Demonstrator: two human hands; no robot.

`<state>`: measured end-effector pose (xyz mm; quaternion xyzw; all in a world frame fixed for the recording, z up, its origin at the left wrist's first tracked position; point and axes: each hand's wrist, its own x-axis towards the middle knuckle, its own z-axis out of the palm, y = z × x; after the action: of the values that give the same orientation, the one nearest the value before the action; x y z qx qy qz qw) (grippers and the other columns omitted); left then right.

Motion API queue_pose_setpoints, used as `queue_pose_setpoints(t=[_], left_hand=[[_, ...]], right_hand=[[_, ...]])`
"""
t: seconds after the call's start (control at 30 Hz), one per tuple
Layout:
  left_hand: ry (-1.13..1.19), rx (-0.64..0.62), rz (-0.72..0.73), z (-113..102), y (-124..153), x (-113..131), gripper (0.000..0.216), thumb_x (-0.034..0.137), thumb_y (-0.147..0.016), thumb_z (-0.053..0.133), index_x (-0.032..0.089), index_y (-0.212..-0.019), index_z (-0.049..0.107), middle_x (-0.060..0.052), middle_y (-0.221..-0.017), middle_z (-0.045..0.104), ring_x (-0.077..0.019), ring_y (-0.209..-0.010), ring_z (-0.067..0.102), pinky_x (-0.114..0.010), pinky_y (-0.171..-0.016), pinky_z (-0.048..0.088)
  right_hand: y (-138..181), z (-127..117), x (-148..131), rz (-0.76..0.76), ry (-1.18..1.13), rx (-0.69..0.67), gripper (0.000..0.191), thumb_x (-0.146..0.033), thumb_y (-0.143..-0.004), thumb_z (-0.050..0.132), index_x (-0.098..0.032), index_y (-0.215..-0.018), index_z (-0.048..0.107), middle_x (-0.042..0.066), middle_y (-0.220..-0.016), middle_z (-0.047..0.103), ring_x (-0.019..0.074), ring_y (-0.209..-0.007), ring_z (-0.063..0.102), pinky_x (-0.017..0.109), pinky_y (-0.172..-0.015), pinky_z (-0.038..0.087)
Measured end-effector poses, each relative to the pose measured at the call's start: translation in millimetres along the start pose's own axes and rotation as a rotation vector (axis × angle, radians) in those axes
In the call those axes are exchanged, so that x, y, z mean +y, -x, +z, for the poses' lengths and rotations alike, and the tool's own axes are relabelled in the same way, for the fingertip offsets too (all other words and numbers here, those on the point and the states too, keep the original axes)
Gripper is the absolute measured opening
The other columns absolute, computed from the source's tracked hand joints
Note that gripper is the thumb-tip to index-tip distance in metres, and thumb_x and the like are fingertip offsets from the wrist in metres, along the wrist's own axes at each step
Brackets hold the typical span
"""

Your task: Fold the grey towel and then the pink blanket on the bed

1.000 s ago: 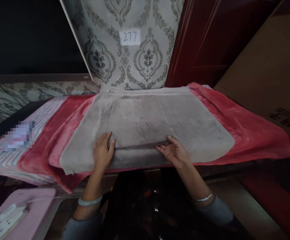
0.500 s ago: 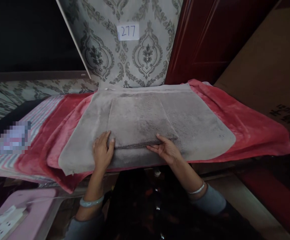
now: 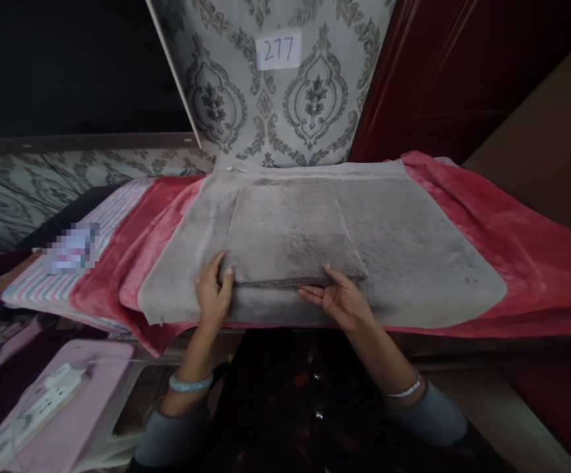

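Observation:
A smaller folded grey towel (image 3: pixel 290 230) lies on top of a larger grey towel (image 3: pixel 413 263) spread over a red blanket (image 3: pixel 536 249). My left hand (image 3: pixel 213 295) rests at the near left corner of the folded towel, fingers on top and thumb at its edge. My right hand (image 3: pixel 339 299) lies palm up along the near edge, its fingers slipped under the folded towel. A pale bangle circles my left wrist and a thin silver one my right.
A striped cloth (image 3: pixel 68 263) lies left of the red blanket. A pink box with a white power strip (image 3: pixel 33 407) sits at the lower left. Patterned wallpaper with a paper label "277" (image 3: pixel 278 50) stands behind. A dark red door (image 3: pixel 443 79) is at the right.
My right hand has slid left along the folded towel's near edge, from its right corner toward the middle. My left hand stays at the left corner. The view has shifted a little.

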<state>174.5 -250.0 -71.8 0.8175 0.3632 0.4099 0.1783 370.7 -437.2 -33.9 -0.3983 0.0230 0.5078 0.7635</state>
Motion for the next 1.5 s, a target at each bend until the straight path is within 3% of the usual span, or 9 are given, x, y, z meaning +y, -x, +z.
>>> queue_pose_setpoints(t=[0.13, 0.23, 0.37, 0.57, 0.73, 0.93, 1.13, 1.37, 1.5], left_hand=[[-0.012, 0.013, 0.038, -4.5, 6.0, 5.6, 0.054, 0.050, -0.097, 0.043, 0.018, -0.139, 0.053, -0.016, -0.145, 0.056, -0.0274, -0.135, 0.052, -0.050, -0.114, 0.041], [-0.149, -0.013, 0.189, -7.3, 13.6, 20.6, 0.066, 0.057, -0.089, 0.056, 0.021, -0.144, 0.049, -0.017, -0.154, 0.045, -0.0344, -0.144, 0.039, -0.058, -0.118, 0.030], [-0.327, -0.083, 0.399, -3.1, 18.9, 42.8, 0.067, 0.056, -0.084, 0.065, 0.026, -0.142, 0.052, -0.014, -0.150, 0.051, -0.0390, -0.144, 0.037, -0.066, -0.119, 0.016], [-0.368, -0.061, 0.564, 9.3, 6.6, 45.1, 0.048, 0.034, -0.089, 0.064, 0.021, -0.135, 0.059, -0.014, -0.125, 0.067, -0.0326, -0.123, 0.056, -0.058, -0.114, 0.031], [-0.356, -0.172, 0.667, 13.6, -6.4, 35.5, 0.042, 0.018, -0.088, 0.055, 0.020, -0.130, 0.063, -0.015, -0.118, 0.070, -0.0291, -0.112, 0.062, -0.050, -0.100, 0.046], [-0.373, -0.206, 0.802, -3.9, -23.4, 44.1, 0.043, 0.008, -0.088, 0.046, 0.018, -0.125, 0.065, -0.014, -0.112, 0.072, -0.0262, -0.104, 0.064, -0.042, -0.088, 0.050], [-0.365, -0.093, 0.957, -16.0, -10.3, 39.6, 0.038, 0.006, -0.088, 0.046, 0.018, -0.120, 0.064, -0.010, -0.106, 0.073, -0.0228, -0.098, 0.065, -0.037, -0.085, 0.049], [-0.257, -0.178, 0.833, -17.2, 3.9, 41.7, 0.038, 0.012, -0.086, 0.054, 0.018, -0.122, 0.064, -0.012, -0.112, 0.072, -0.0253, -0.101, 0.064, -0.040, -0.085, 0.052], [0.022, -0.321, 0.478, -26.4, -21.0, 32.3, 0.032, 0.035, -0.089, 0.059, 0.026, -0.118, 0.067, -0.010, -0.122, 0.070, -0.0271, -0.115, 0.063, -0.046, -0.100, 0.050]], right_hand=[[-2.2, -2.3, 0.0, 0.007, -0.004, -0.007, 0.034, -0.027, -0.078, 0.076, -0.020, -0.106, 0.058, 0.011, -0.111, 0.068, 0.0305, -0.089, 0.072, 0.047, -0.077, 0.064], [-5.5, -4.3, 0.4, 0.008, -0.015, -0.065, 0.034, -0.027, -0.077, 0.079, -0.019, -0.103, 0.058, 0.011, -0.110, 0.068, 0.0299, -0.088, 0.073, 0.046, -0.079, 0.064], [-6.5, -0.4, 0.3, 0.011, -0.030, -0.124, 0.034, -0.027, -0.079, 0.077, -0.018, -0.105, 0.058, 0.013, -0.110, 0.069, 0.0296, -0.090, 0.073, 0.044, -0.079, 0.064], [-0.8, 0.2, -10.2, -0.002, -0.058, -0.066, 0.039, -0.025, -0.076, 0.078, -0.019, -0.109, 0.058, 0.011, -0.107, 0.072, 0.0284, -0.082, 0.074, 0.043, -0.070, 0.064], [-4.0, -6.9, -26.5, -0.069, -0.053, -0.003, 0.032, -0.025, -0.078, 0.076, -0.021, -0.106, 0.060, 0.006, -0.103, 0.073, 0.0262, -0.081, 0.073, 0.045, -0.070, 0.064], [1.3, -5.8, -23.1, -0.207, -0.012, 0.047, 0.038, -0.006, -0.065, 0.074, -0.020, -0.098, 0.062, -0.001, -0.082, 0.070, 0.0226, -0.075, 0.070, 0.042, -0.068, 0.065], [13.4, -41.1, -29.4, -0.219, 0.110, -0.040, 0.032, -0.029, -0.071, 0.078, -0.024, -0.101, 0.067, 0.002, -0.103, 0.074, 0.0263, -0.093, 0.071, 0.041, -0.073, 0.063], [-39.3, -49.6, -88.1, -0.130, 0.249, -0.146, 0.016, -0.022, -0.075, 0.072, -0.020, -0.090, 0.069, 0.002, -0.089, 0.076, 0.0195, -0.087, 0.073, 0.030, -0.081, 0.059], [-76.0, -33.9, -111.3, -0.040, 0.267, -0.167, 0.009, -0.017, -0.078, 0.067, -0.019, -0.086, 0.068, 0.001, -0.077, 0.074, 0.0192, -0.075, 0.072, 0.033, -0.079, 0.060]])
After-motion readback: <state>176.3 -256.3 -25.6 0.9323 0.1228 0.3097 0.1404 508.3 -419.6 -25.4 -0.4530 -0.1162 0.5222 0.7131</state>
